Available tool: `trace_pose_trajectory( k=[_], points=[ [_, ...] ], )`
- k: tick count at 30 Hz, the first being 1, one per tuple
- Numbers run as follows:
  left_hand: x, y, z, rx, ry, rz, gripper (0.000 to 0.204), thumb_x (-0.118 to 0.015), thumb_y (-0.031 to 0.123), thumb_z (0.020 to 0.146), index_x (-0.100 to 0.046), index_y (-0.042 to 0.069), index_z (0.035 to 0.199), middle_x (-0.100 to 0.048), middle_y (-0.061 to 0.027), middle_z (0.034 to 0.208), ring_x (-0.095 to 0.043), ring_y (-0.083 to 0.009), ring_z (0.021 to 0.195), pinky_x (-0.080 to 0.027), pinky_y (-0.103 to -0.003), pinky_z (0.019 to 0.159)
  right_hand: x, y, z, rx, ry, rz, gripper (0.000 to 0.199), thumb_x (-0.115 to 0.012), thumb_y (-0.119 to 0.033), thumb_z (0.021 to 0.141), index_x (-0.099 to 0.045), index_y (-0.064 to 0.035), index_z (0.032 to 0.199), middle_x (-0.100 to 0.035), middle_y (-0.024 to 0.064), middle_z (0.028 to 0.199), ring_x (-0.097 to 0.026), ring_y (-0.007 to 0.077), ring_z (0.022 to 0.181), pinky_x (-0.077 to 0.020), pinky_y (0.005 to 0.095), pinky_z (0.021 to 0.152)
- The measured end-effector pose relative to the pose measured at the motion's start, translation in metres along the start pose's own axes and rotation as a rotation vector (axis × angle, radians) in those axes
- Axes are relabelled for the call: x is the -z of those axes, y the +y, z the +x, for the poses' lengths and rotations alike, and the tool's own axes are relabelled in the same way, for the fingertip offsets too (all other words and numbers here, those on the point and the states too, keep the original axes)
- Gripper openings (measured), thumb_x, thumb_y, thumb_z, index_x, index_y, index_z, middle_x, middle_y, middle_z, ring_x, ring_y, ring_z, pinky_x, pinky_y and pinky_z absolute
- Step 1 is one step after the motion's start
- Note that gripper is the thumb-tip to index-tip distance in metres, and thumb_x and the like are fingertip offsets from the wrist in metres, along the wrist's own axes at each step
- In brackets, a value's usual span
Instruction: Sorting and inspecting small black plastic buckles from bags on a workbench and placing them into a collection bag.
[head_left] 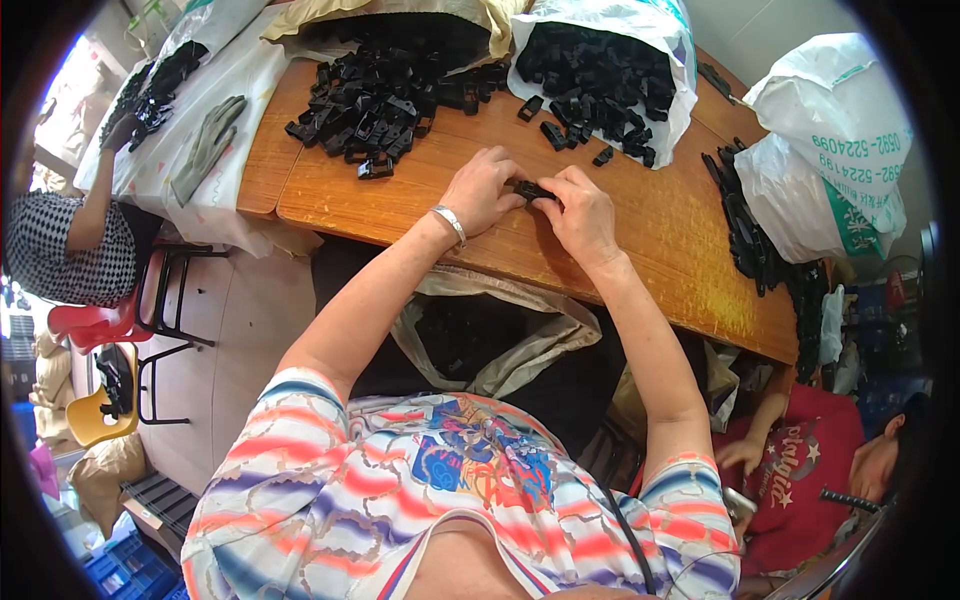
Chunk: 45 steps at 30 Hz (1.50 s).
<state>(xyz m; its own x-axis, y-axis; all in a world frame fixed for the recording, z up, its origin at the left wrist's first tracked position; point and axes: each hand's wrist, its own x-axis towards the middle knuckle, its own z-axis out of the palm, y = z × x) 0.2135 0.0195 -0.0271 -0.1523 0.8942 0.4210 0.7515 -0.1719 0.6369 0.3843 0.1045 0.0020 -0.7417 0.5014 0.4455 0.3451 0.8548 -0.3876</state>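
Note:
Between my two hands, just above the wooden table (400,215), is a small black plastic part (528,190). My left hand (482,192), with a silver bracelet at the wrist, pinches its left end. The fingers of my right hand (582,212) close on its right end. Beyond my left hand lies a heap of black plastic pieces (385,110), spilling from a brown paper sack (480,22). Past my right hand, more black pieces (600,80) come out of a white plastic sack (683,60). My fingers cover much of the held part.
An open sack (560,330) with dark contents sits below the table's front edge. Long black strips (745,220) and white bags (835,150) stand at the right. One person (75,245) works at the left; another, in red (810,470), sits at lower right. A glove (210,150) lies at the left.

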Motion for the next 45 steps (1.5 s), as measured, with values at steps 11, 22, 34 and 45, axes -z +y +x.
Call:
trace_pose_trajectory(
  k=[11,22,34,45],
  points=[
    [0.003,-0.003,0.000,0.005,-0.010,0.010,0.024,-0.075,0.013,0.076,-0.068,0.004,0.098,-0.059,-0.0107,0.099,-0.057,-0.0306,0.100,-0.049,-0.039,0.087,-0.008,-0.010,-0.006,0.114,-0.033,-0.172,0.028,-0.070,-0.010,0.080,-0.065,-0.0019,0.106,-0.057,0.0115,0.096,-0.062,0.0305,0.089,-0.0540,0.0391,0.070],
    [0.012,-0.034,0.035,0.037,-0.094,-0.235,0.031,-0.051,-0.001,0.081,-0.066,0.000,0.108,-0.069,-0.0178,0.100,-0.067,-0.0292,0.094,-0.052,-0.036,0.087,0.023,-0.051,-0.055,0.026,-0.171,0.132,0.024,-0.073,-0.019,0.080,-0.070,-0.0077,0.102,-0.064,0.0132,0.089,-0.066,0.0349,0.079,-0.0546,0.0432,0.069],
    [-0.027,-0.021,0.095,-0.204,0.088,0.408,0.015,-0.069,0.010,0.078,-0.068,0.011,0.093,-0.056,-0.0100,0.104,-0.056,-0.0292,0.105,-0.053,-0.039,0.082,0.025,0.021,-0.004,0.001,0.016,0.083,0.009,-0.068,-0.012,0.083,-0.071,-0.0060,0.088,-0.065,0.0162,0.083,-0.065,0.0355,0.081,-0.0524,0.0429,0.070],
    [-0.005,-0.006,0.060,-0.017,-0.121,0.376,0.011,-0.060,0.012,0.088,-0.067,0.004,0.084,-0.064,-0.0154,0.094,-0.063,-0.0353,0.090,-0.052,-0.044,0.078,-0.020,0.062,0.092,-0.323,-0.076,-0.408,0.017,-0.069,-0.015,0.084,-0.068,-0.0036,0.098,-0.066,0.0175,0.101,-0.067,0.0354,0.092,-0.0539,0.0437,0.081]
  ],
)
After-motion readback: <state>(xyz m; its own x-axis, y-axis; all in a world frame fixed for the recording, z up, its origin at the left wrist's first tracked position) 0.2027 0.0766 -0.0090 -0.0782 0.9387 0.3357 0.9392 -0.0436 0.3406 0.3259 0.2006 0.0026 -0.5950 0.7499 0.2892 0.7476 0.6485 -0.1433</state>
